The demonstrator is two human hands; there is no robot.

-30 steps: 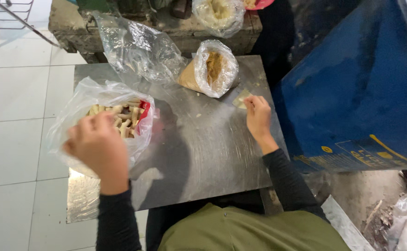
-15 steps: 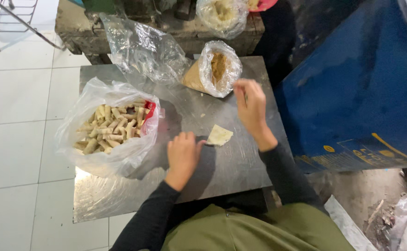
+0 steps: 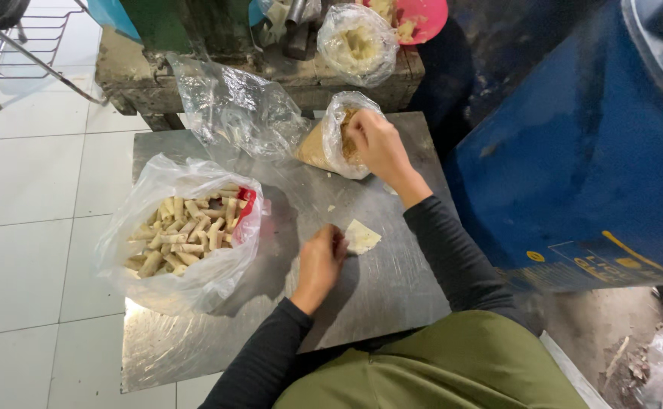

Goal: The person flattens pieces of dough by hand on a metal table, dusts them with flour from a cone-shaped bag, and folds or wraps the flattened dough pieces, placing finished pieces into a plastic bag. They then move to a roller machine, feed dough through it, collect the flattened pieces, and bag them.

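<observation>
**Hands, wrapper and filling on a metal table**

While the left hand (image 3: 319,261) rests on the table (image 3: 392,288), its fingers curl together against the left edge of a pale square wrapper (image 3: 362,236) lying flat near the middle. Right hand (image 3: 375,140): reaches into the filling bag (image 3: 330,142) at the far side, fingers bunched inside its mouth; what they pinch cannot be told. Rolls bag (image 3: 184,235): clear plastic, left on the table, open, heaped with pale finished rolls around a red rim. Empty bag (image 3: 229,106): crumpled, far left of the filling bag. Second bag (image 3: 356,44): far, on a wooden bench (image 3: 301,79). Blue drum (image 3: 574,151): right of the table.
</observation>
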